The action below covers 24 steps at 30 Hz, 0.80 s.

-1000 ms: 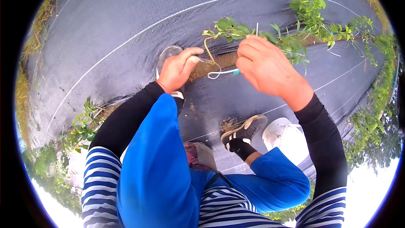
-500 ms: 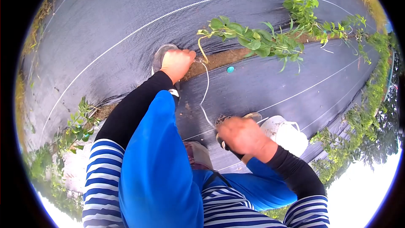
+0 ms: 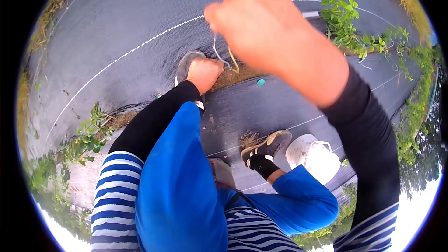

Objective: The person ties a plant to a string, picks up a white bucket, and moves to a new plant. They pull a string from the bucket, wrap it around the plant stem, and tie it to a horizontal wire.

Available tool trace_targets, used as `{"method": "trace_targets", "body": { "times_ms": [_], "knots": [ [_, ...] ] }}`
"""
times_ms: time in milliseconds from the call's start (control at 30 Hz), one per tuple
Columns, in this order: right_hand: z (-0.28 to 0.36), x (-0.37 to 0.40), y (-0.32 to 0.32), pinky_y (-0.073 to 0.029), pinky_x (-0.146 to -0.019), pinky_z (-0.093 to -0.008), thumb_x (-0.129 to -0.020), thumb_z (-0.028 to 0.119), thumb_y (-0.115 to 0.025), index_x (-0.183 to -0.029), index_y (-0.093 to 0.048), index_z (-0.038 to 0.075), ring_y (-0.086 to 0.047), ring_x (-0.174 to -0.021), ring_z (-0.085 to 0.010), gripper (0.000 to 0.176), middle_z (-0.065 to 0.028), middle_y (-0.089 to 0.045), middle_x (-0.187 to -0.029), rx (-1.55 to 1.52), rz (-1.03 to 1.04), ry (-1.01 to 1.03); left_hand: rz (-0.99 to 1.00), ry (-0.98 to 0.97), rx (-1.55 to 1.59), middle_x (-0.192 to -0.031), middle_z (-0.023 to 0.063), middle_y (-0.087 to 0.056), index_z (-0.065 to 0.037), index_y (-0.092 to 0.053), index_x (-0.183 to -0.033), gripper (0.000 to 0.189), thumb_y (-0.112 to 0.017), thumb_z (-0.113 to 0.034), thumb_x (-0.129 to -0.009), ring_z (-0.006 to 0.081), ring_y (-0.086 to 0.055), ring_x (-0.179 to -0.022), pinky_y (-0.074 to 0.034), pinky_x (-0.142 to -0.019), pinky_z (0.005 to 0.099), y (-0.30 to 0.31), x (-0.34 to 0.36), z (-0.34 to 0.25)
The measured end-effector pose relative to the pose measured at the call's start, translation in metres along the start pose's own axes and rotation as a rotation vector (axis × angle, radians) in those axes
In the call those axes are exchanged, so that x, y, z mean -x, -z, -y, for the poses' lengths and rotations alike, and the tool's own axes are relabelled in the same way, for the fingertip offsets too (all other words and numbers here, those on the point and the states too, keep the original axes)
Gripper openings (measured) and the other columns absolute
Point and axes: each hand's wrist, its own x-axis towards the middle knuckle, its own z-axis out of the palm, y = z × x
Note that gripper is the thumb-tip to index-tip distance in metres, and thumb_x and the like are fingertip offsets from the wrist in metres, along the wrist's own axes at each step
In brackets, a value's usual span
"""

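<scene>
My left hand (image 3: 205, 73) is low over the soil strip beside the front shoe, its fingers pinched on a thin white string (image 3: 215, 46). Just right of those fingertips rises a yellowish plant stem (image 3: 234, 59), and the string curves past it. My right hand (image 3: 266, 30) is raised, large and close to the camera, closed in a fist around the upper part of the string. It blocks the view of the leafy part of the plant.
Black ground sheet (image 3: 135, 18) covers both sides of the bare soil strip (image 3: 228, 80). A leafy green plant (image 3: 339, 11) grows farther right, a teal disc (image 3: 261, 82) lies by the soil. Near my other shoe (image 3: 268, 149) are a dry root clump (image 3: 249, 139) and a white bucket (image 3: 305, 154).
My right hand has swung up and away from beside the bucket to above the plant, carrying the string with it. My left hand stays by the stem.
</scene>
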Motion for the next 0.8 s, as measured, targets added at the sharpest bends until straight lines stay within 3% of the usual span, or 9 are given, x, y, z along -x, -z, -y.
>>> {"method": "trace_targets", "body": {
  "times_ms": [33,67,133,267,433,533,733,800],
  "knots": [
    [-0.008,-0.011,-0.001,-0.050,-0.060,-0.0417,-0.079,0.014,-0.057,-0.085,-0.062,0.008,-0.064,-0.075,-0.0308,0.010,-0.0111,-0.065,-0.088,0.089,-0.019,0.042,0.115,0.011,-0.047,-0.065,0.0044,-0.062,-0.011,-0.058,-0.069,0.011,-0.058,-0.020,-0.076,0.0207,-0.064,-0.060,-0.048,-0.053,0.0336,0.004,-0.001,-0.002],
    [-0.012,-0.021,0.003,-0.050,-0.060,-0.0417,-0.079,0.014,-0.057,-0.085,-0.062,0.008,-0.064,-0.075,-0.0308,0.010,-0.0111,-0.065,-0.088,0.084,-0.019,0.040,0.114,0.004,-0.057,-0.062,0.0048,-0.061,-0.011,-0.057,-0.073,0.021,-0.061,-0.030,-0.078,0.0219,-0.062,-0.057,-0.047,-0.052,0.0355,0.004,-0.001,-0.001],
    [-0.020,-0.043,0.014,-0.053,-0.072,-0.0384,-0.079,0.015,-0.055,-0.082,-0.070,0.006,-0.067,-0.083,-0.0277,0.018,-0.0134,-0.068,-0.085,0.110,0.124,-0.052,0.128,0.018,-0.049,-0.062,0.0051,-0.061,-0.011,-0.056,-0.072,0.021,-0.061,-0.030,-0.078,0.0222,-0.062,-0.057,-0.047,-0.052,0.0357,0.007,-0.003,-0.002],
    [-0.053,-0.064,-0.017,-0.053,-0.072,-0.0387,-0.079,0.014,-0.054,-0.084,-0.070,0.007,-0.067,-0.083,-0.0275,0.019,-0.0136,-0.068,-0.085,0.188,0.084,-0.199,0.181,0.053,-0.041,-0.062,0.0054,-0.060,-0.010,-0.056,-0.072,0.022,-0.061,-0.030,-0.079,0.0226,-0.062,-0.058,-0.047,-0.053,0.0359,0.009,-0.003,-0.004],
    [-0.106,-0.058,-0.051,-0.052,-0.077,-0.0387,-0.082,0.017,-0.053,-0.093,-0.069,0.007,-0.065,-0.091,-0.0275,0.021,-0.0156,-0.067,-0.095,0.210,0.202,-0.510,0.184,0.066,-0.030,-0.063,0.0051,-0.060,-0.010,-0.055,-0.072,0.021,-0.061,-0.030,-0.079,0.0225,-0.062,-0.060,-0.047,-0.053,0.0357,0.010,-0.004,-0.005],
    [-0.134,-0.042,-0.067,-0.051,-0.079,-0.0395,-0.084,0.018,-0.051,-0.094,-0.068,0.007,-0.064,-0.095,-0.0283,0.022,-0.0165,-0.066,-0.097,0.180,0.273,-0.583,0.190,0.058,-0.042,-0.063,0.0049,-0.060,-0.011,-0.055,-0.072,0.020,-0.061,-0.029,-0.079,0.0222,-0.061,-0.059,-0.047,-0.053,0.0353,0.007,-0.004,-0.005],
    [-0.135,-0.053,-0.070,-0.051,-0.079,-0.0411,-0.083,0.017,-0.051,-0.092,-0.068,0.008,-0.064,-0.093,-0.0307,0.022,-0.0167,-0.066,-0.096,0.146,0.227,-0.498,0.185,0.041,-0.078,-0.062,0.0044,-0.058,-0.011,-0.054,-0.069,0.021,-0.060,-0.027,-0.080,0.0221,-0.060,-0.057,-0.046,-0.052,0.0352,0.014,-0.007,-0.004],
    [-0.139,-0.052,-0.072,-0.051,-0.078,-0.0414,-0.082,0.017,-0.051,-0.092,-0.068,0.008,-0.064,-0.092,-0.0314,0.022,-0.0168,-0.066,-0.096,0.149,0.224,-0.506,0.152,0.073,0.057,-0.064,0.0052,-0.060,-0.011,-0.058,-0.072,0.018,-0.061,-0.027,-0.080,0.0222,-0.059,-0.055,-0.046,-0.051,0.0350,0.022,-0.006,-0.005]
  ]
}}
